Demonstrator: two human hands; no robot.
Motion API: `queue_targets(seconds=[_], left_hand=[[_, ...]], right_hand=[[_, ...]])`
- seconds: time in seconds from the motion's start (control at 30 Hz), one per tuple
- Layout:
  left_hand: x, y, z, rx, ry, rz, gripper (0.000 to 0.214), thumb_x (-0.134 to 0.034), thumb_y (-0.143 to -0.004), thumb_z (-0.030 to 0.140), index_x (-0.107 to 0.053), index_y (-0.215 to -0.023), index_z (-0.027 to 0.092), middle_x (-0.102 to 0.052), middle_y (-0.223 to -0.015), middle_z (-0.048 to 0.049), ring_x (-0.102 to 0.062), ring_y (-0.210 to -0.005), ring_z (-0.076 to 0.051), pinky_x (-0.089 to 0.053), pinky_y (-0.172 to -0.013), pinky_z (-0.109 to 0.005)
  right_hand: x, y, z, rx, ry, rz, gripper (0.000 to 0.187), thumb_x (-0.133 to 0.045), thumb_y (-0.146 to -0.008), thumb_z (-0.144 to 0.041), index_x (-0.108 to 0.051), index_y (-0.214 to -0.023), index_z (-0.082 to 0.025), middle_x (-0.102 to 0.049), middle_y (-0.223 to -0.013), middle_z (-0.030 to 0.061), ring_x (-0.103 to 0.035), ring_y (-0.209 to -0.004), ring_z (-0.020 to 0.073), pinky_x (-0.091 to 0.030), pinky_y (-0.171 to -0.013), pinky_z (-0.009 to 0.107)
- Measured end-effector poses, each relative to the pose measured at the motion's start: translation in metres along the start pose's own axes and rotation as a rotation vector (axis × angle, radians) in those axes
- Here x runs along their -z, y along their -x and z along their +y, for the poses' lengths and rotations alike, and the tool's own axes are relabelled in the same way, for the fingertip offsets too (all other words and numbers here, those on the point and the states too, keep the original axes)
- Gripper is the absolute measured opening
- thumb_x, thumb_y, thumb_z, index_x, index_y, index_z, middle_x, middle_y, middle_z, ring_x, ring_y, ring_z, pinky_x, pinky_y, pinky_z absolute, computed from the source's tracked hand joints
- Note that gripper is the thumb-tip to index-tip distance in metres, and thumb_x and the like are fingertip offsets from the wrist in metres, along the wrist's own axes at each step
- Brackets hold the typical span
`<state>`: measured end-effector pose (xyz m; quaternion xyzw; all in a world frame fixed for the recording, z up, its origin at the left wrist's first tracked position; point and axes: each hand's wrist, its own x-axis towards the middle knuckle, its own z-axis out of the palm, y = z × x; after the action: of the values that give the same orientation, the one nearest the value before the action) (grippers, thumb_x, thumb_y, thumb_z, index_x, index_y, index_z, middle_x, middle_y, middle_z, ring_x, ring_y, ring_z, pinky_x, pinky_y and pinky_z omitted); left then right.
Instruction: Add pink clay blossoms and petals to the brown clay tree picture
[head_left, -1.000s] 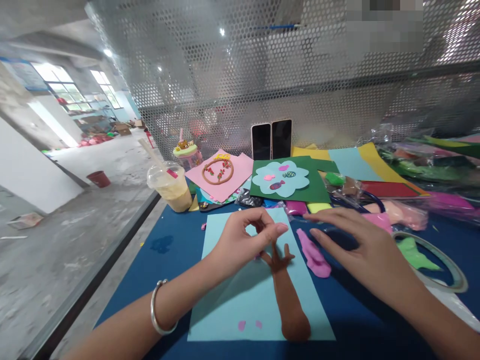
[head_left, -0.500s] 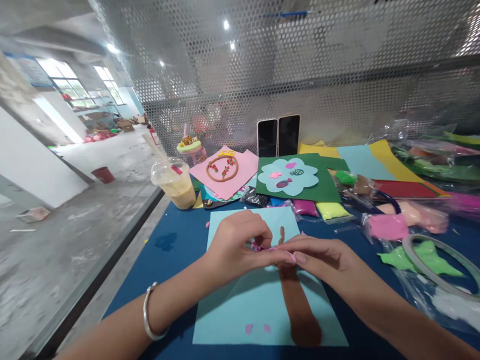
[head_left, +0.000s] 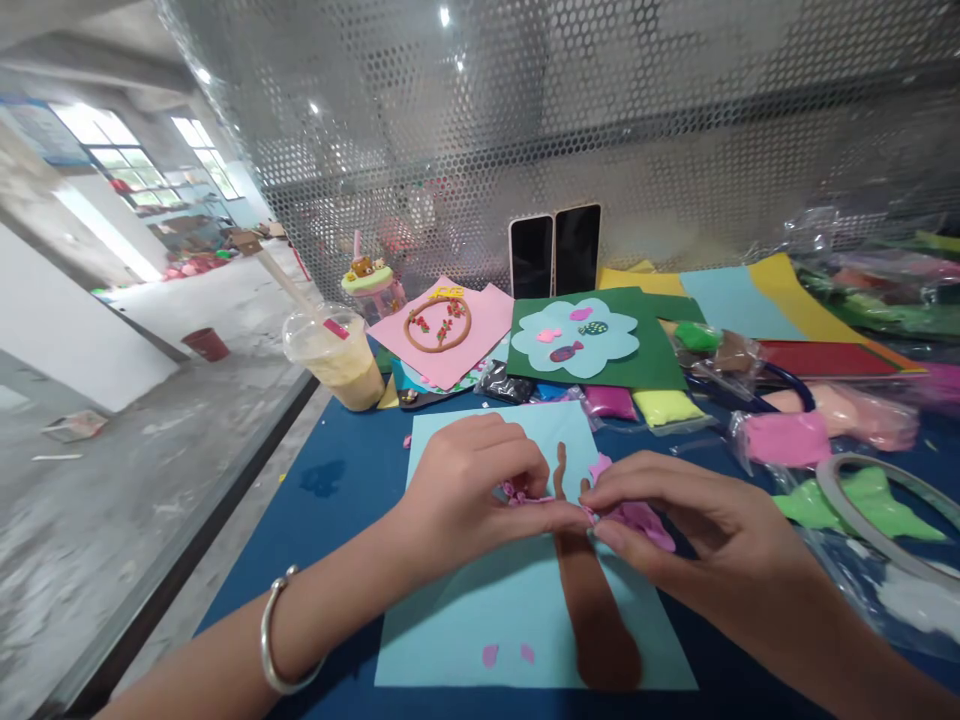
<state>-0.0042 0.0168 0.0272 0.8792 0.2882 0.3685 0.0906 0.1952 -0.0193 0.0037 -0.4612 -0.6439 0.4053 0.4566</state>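
Note:
Over a light blue sheet (head_left: 450, 620), my left hand (head_left: 480, 480) is closed around pink-purple clay (head_left: 514, 491), most of it hidden by the fingers. My right hand (head_left: 690, 530) pinches a small bit of pink clay against the tip of my left thumb. A larger pink clay piece (head_left: 637, 520) shows behind the right fingers, and whether they touch it I cannot tell. Below lies a brown clay tree trunk (head_left: 598, 610) with thin branches, flat on the sheet. Two small pink petals (head_left: 490, 655) rest near the sheet's lower edge.
Clay pictures on pink card (head_left: 480, 330) and green card (head_left: 660, 350) stand behind the sheet, with two phones (head_left: 531, 256) against the perforated metal panel. A drink cup (head_left: 337, 360) is at the table's left edge. Bagged clay (head_left: 784, 437) and a tape roll (head_left: 840, 500) lie right.
My right fingers have drawn slightly apart from my left hand and changed their pinch. More pink clay shows behind them. The view has shifted slightly.

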Motion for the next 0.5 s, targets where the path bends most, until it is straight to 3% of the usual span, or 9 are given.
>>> queue_targets(seconds=[0.2, 0.33, 0.5], left_hand=[[0.002, -0.002, 0.003, 0.213, 0.109, -0.121, 0.034, -0.074, -0.081, 0.040, -0.057, -0.064, 0.016, -0.063, -0.063, 0.0013, -0.053, -0.058, -0.010, -0.037, -0.057, -0.022], [0.007, -0.004, 0.003, 0.329, 0.210, -0.170, 0.026, -0.079, -0.075, 0.037, -0.064, -0.069, 0.017, -0.063, -0.064, 0.0020, -0.054, -0.059, -0.010, -0.039, -0.057, -0.021], [0.011, -0.009, 0.006, 0.598, 0.446, -0.165, 0.030, -0.079, -0.074, 0.043, -0.066, -0.072, 0.016, -0.061, -0.057, 0.0024, -0.051, -0.051, -0.008, -0.039, -0.050, -0.019]], right_hand=[[0.005, -0.003, 0.004, 0.055, 0.124, -0.052, 0.016, -0.069, -0.079, -0.037, -0.071, -0.069, -0.026, -0.070, -0.077, 0.0032, -0.066, -0.075, 0.0185, -0.054, -0.068, 0.026], [0.003, -0.004, 0.004, -0.093, -0.049, 0.011, 0.020, -0.070, -0.079, -0.041, -0.068, -0.070, -0.023, -0.068, -0.075, 0.0032, -0.065, -0.071, 0.0161, -0.054, -0.065, 0.023], [0.001, -0.006, 0.004, -0.244, -0.271, 0.093, 0.028, -0.079, -0.070, -0.047, -0.067, -0.070, -0.022, -0.071, -0.074, 0.0049, -0.064, -0.062, 0.0148, -0.056, -0.061, 0.025]])
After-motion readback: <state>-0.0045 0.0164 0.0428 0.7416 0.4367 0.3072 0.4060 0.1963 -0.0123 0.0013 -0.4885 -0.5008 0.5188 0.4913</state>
